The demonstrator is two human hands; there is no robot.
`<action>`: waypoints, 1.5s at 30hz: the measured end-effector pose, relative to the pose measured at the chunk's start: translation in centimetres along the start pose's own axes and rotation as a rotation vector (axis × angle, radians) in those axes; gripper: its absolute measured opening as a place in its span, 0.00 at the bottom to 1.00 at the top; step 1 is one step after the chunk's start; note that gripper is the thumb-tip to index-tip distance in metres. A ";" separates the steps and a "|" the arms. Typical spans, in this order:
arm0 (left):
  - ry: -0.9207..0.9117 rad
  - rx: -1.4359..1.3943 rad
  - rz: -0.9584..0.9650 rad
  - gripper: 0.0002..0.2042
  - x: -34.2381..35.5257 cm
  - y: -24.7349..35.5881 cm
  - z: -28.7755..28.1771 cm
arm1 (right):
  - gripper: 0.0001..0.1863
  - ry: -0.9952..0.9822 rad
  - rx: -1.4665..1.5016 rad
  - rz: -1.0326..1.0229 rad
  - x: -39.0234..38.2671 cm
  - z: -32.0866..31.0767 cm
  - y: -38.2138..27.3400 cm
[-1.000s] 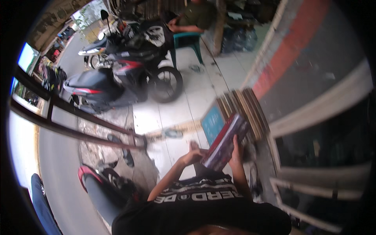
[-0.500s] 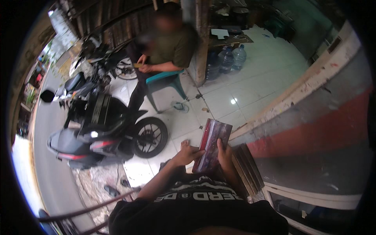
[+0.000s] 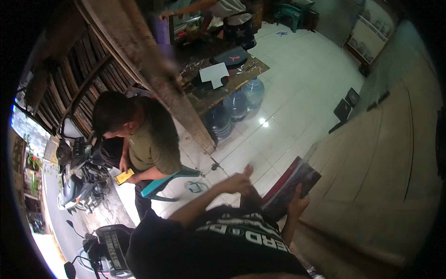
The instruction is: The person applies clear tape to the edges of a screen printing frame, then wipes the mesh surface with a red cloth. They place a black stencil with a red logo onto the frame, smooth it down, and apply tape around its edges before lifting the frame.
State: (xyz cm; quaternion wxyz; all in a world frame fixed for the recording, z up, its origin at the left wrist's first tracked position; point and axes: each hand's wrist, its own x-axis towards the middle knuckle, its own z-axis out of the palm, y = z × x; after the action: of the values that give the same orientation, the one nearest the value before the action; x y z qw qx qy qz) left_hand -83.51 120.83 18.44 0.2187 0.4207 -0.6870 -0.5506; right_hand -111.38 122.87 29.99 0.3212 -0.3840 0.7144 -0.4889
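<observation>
My right hand (image 3: 297, 204) grips the outer edge of a flat, glossy dark-red package (image 3: 290, 188), thumb on its upper face. The package is oblong and tilted, with a brighter red strip along its left side; its lower end sits against my black shirt. To its left, apart from it, is my left hand (image 3: 236, 183), back upward. Its fingers bend down out of clear sight, and I see nothing held in it. One bare foot (image 3: 248, 169) shows beyond that hand.
At left, a person (image 3: 148, 135) sits on a green plastic chair (image 3: 160, 183), holding a yellow phone-like object (image 3: 124, 176). A wooden workbench (image 3: 200, 100) stands ahead, large water bottles (image 3: 236, 106) below. Another person (image 3: 227, 9) is behind it. Motorbikes (image 3: 111, 251) stand left; a pale wall (image 3: 371, 162) rises right.
My view has turned right, toward the tiled room. My left hand has come off the package, which the right hand still holds. The seated person appears nearer.
</observation>
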 end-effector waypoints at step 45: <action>0.541 -0.314 -0.527 0.22 112.1 -14.9 -63.2 | 0.26 -0.848 -0.124 -0.392 141.7 81.2 -39.3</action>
State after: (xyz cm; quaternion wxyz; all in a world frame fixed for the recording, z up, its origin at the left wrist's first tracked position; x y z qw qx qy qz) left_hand -91.89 -7.80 5.03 0.3046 0.6734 -0.3813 -0.5553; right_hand -105.02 -44.98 29.70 0.4628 -0.6958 0.4622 -0.2968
